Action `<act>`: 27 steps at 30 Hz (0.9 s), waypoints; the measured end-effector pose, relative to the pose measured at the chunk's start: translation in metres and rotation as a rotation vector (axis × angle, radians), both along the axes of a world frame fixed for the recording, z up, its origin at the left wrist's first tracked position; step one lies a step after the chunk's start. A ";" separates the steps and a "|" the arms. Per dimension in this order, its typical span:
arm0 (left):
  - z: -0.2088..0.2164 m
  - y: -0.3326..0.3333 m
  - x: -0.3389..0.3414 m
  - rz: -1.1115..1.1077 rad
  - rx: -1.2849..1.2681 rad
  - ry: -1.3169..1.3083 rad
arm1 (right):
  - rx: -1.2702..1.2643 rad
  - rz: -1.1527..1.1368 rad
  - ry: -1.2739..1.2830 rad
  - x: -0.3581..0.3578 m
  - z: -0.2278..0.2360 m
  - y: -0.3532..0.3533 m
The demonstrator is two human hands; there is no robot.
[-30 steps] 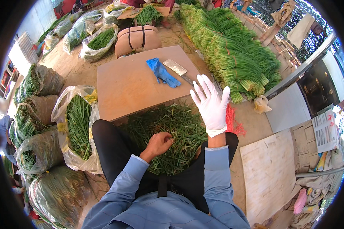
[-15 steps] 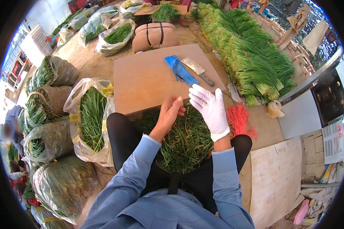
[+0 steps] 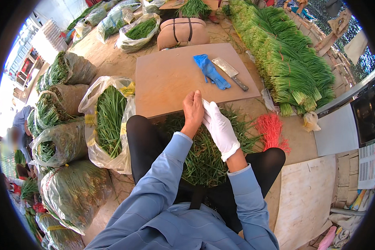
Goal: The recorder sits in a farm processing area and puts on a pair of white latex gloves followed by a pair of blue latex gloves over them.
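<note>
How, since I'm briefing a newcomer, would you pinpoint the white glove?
Start at the brown board. By its near edge, beside the bare left hand, the right hand wears the white glove. Unlike the blue glove on the board, it is worn.

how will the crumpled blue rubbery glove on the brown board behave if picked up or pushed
The crumpled blue rubbery glove will probably hang floppy, since it lies creased and slumped on the brown board. It looks light, being thin and apparently empty, and seems unlikely to roll, because it lies fairly flat.

Sunlit tan floor (image 3: 112,63); pale wall (image 3: 66,16) — far left
</note>
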State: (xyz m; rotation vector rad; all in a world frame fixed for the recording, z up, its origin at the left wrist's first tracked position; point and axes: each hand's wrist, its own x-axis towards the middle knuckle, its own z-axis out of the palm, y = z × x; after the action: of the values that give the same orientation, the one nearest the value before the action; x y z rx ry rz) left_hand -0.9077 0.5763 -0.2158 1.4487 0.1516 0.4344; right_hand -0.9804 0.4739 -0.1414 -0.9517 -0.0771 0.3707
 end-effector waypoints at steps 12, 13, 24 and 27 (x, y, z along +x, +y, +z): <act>0.022 -0.001 0.001 -0.005 -0.045 -0.035 | -0.147 0.043 -0.287 -0.015 0.012 -0.005; 0.022 -0.003 0.001 -0.007 -0.044 -0.032 | -0.146 0.041 -0.284 -0.015 0.010 -0.006; 0.051 -0.002 -0.089 -0.415 0.176 -0.045 | -1.023 -0.498 -0.538 0.018 -0.039 -0.025; 0.064 -0.013 -0.121 -0.600 0.458 -0.178 | -1.391 -0.752 -0.856 0.027 -0.045 -0.036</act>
State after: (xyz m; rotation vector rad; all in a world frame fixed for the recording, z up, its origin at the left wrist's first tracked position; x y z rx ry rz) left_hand -1.0288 0.5633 -0.1514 1.8004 -0.5487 0.0993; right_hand -0.9532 0.4380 -0.1867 -2.3480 -0.2414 -0.8514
